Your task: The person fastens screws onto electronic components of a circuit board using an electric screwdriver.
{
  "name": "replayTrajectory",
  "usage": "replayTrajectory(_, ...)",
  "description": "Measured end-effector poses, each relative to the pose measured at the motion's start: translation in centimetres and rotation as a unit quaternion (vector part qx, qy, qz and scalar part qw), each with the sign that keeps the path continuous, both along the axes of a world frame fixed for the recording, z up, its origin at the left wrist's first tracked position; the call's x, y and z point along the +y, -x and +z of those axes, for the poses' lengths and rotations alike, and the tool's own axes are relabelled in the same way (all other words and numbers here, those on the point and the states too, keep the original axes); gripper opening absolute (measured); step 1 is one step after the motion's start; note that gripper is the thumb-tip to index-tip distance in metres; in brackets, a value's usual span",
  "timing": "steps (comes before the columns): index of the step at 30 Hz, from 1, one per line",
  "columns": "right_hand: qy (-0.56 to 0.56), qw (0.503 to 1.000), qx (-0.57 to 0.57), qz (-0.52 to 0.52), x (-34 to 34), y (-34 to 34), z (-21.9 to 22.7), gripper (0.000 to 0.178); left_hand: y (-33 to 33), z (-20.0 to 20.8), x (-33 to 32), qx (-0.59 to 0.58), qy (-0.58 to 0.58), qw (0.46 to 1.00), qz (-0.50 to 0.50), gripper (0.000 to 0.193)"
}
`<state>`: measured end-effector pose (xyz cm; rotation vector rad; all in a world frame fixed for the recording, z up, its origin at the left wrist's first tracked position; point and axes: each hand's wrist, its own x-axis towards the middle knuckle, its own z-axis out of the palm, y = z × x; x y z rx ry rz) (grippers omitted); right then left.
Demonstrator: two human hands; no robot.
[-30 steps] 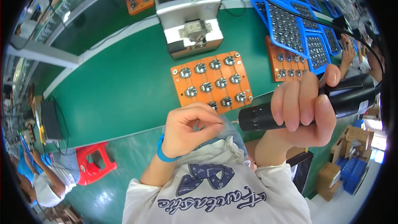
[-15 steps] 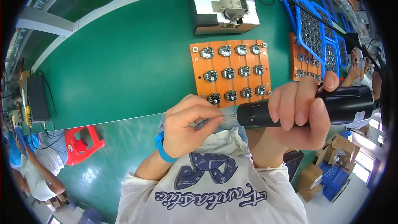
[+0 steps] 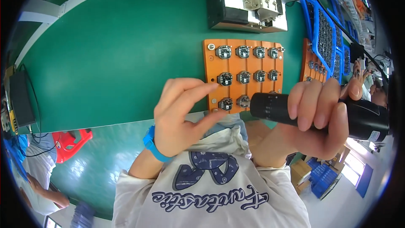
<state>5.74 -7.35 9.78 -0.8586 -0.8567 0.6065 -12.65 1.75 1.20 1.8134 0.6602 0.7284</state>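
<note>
My right hand is wrapped round a thick black electric screwdriver, held nearly level with its tip end toward the left. The tip end is over the front row of an orange fixture board, beside the second round part from the left. Rows of small round electronic parts sit on this board. My left hand is at the board's front left corner, thumb and forefinger apart on either side of a round part. I see nothing between those fingers.
Behind the board stands a metal bench device on the green table. Blue trays of small parts and a second orange board are at the right. A red stool stands left; other people sit at both sides.
My left thumb and forefinger have parted from the screwdriver's tip and moved left. The screwdriver has shifted slightly right, its tip end now over the board's front row. The view has shifted too.
</note>
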Motion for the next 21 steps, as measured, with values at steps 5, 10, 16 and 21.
replayTrajectory(5, 0.05, 0.995, -0.062, -0.053, 1.0, 0.9, -1.4, 0.03, 0.1, -2.1, 1.5, -0.011, -0.051, 0.999, 0.001, 0.034)
replayTrajectory(10, 0.055, 0.993, -0.105, -0.018, 1.4, 0.8, -2.0, 0.032, -0.1, -2.2, 1.7, 0.009, -0.052, 0.999, -0.006, 0.031)
replayTrajectory(16, 0.075, 0.989, -0.129, -0.013, 1.8, 0.7, -2.3, 0.036, 0.0, -2.4, 1.8, 0.002, -0.047, 0.999, -0.005, 0.029)
replayTrajectory(21, 0.093, 0.985, -0.143, -0.029, 2.2, 1.5, -2.5, 0.038, 0.1, -2.5, 2.1, 0.0, -0.048, 0.999, -0.009, 0.03)
